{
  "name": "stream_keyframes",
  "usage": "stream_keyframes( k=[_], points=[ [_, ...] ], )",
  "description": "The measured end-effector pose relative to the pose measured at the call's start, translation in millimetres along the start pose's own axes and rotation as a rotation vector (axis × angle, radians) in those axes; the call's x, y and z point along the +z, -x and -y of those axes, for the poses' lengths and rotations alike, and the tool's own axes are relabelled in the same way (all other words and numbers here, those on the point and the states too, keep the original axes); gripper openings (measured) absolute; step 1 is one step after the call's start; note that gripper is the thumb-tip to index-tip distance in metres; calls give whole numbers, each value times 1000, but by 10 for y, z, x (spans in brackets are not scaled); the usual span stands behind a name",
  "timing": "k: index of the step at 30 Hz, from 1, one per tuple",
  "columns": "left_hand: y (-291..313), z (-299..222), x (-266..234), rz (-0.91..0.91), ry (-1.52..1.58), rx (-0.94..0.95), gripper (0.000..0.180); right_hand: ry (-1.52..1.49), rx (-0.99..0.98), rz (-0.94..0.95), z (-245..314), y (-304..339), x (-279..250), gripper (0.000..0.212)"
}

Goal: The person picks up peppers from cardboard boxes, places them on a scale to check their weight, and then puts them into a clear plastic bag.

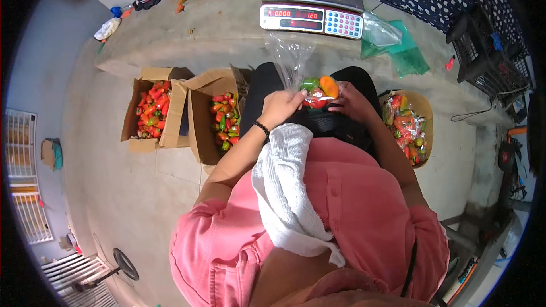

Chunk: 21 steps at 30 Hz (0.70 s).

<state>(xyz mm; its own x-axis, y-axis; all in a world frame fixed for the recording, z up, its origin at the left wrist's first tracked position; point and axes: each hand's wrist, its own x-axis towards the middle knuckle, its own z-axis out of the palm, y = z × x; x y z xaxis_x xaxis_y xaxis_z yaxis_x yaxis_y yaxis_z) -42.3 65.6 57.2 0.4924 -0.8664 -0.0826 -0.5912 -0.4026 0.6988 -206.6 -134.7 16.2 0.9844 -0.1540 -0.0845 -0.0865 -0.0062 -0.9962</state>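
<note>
Below the scale [311, 1], hands [280, 108] [351, 102] bagging peppers [318, 90]

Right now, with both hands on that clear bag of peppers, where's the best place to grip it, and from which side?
Probably the loose neck of the clear bag, taken from above. The peppers sit bunched at the bottom between the left hand and right hand, while the empty plastic stands up toward the scale, so it gathers easily there.

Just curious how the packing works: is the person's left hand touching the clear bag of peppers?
Touching. The head view shows the left hand gripping the clear bag of peppers at its side, no gap.
</note>
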Motion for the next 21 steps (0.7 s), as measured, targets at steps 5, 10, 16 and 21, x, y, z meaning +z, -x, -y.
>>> stream_keyframes(
  k=[5, 10, 16, 21],
  points=[
    [-2, -33, -69, -74, -40, 153, 44, -560, 222, -185, 199, -62, 139, 60],
    [28, -412, -399, -399, -346, 475, 18, -698, 196, 19, 363, -69, 186, 51],
    [-212, -295, -499, -460, -70, 625, 19, -374, 140, -39, 908, -27, 290, 42],
    [-140, -574, -732, -90, 697, 31, 34, -774, -37, -352, 1045, -50, 348, 50]
  ],
)
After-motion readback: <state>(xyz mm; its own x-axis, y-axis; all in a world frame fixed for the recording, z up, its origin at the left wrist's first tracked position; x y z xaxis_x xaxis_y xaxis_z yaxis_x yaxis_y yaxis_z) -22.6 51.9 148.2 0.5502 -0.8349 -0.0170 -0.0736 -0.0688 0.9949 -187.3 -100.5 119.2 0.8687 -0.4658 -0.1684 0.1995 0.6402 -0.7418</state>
